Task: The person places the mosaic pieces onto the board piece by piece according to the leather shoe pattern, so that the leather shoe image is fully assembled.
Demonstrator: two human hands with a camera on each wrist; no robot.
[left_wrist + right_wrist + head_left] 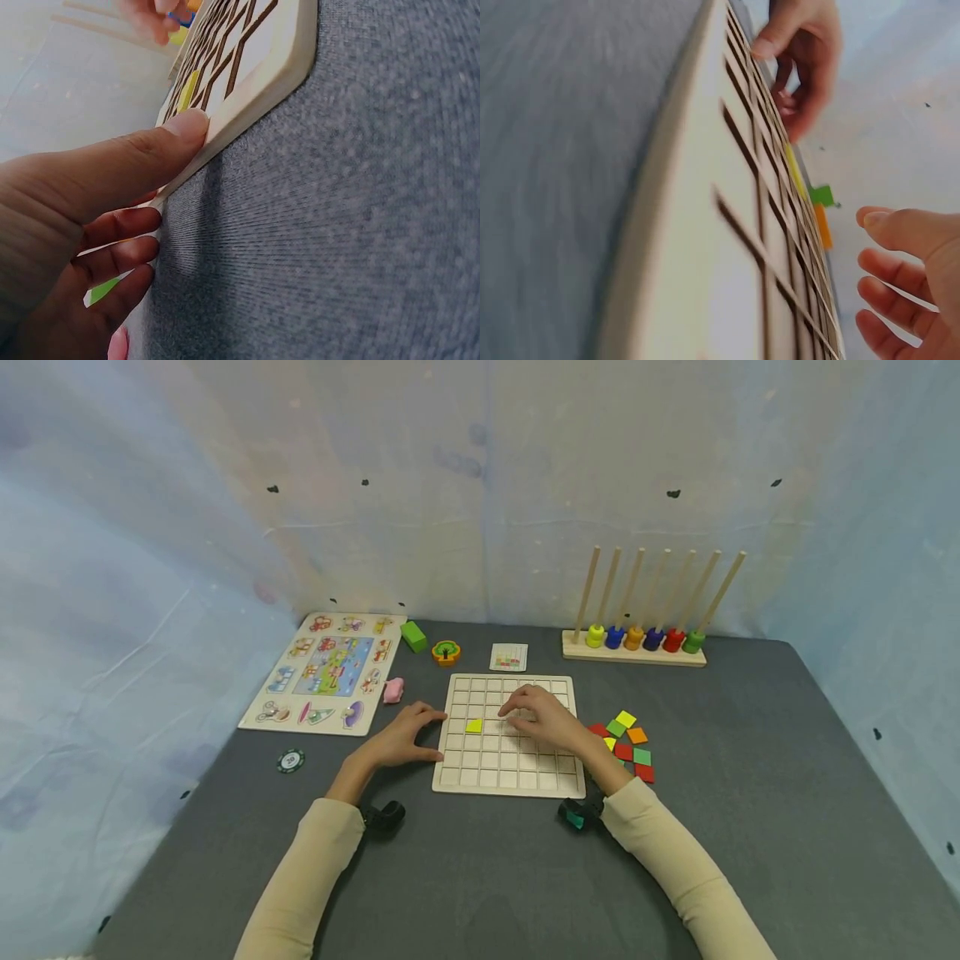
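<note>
A pale wooden grid board (468, 781) lies flat on the dark table, with one yellow square tile (474, 726) on a cell left of its middle. At the board's left edge is my left hand (405, 739); its thumb (184, 127) touches the rim and the other fingers are loosely extended beside it. My right hand (546, 720) hovers over the board's right half, fingers slightly bent and spread, with nothing between them in the right wrist view. Several loose colored tiles (623, 752), red, green, yellow and orange, lie right of the board, partly behind the right forearm.
Behind the board sits a small pattern card (508, 657). A peg rack (637, 653) with colored beads stands back right. To the left are a picture puzzle board (258, 714), a green block (413, 637), a tree piece (446, 652), a pink piece (393, 690) and a round chip (291, 761).
</note>
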